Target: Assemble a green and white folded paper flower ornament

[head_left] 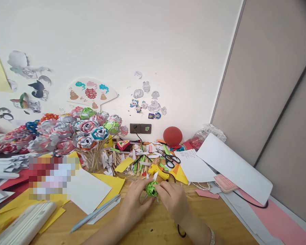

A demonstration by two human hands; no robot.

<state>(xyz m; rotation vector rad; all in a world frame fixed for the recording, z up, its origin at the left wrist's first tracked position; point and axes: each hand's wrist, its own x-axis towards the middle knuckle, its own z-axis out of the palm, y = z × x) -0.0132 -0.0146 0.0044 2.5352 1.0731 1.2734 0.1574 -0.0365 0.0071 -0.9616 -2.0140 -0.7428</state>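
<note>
A green folded paper flower [151, 189] with white paper ends sticking out is held between both hands, low over the wooden table [153, 221]. My left hand [137, 195] grips its left side, thumb below and fingers above. On the right side, my right hand [172, 195] pinches at the flower's petals with bent fingers; the exact fingertip contact is partly hidden. Just behind the hands lies a yellow glue gun [158, 171], its dark cord trailing to the right. Black-handled scissors [170, 160] rest behind it.
Bunched paper flowers [88, 127] on sticks stand at back left. A red ball [172, 136] sits near the wall. Paper strips and sticks litter the back. White sheets [234, 170] lie to the right; a blue pen-like stick [95, 213] and a white long box [25, 224] lie left.
</note>
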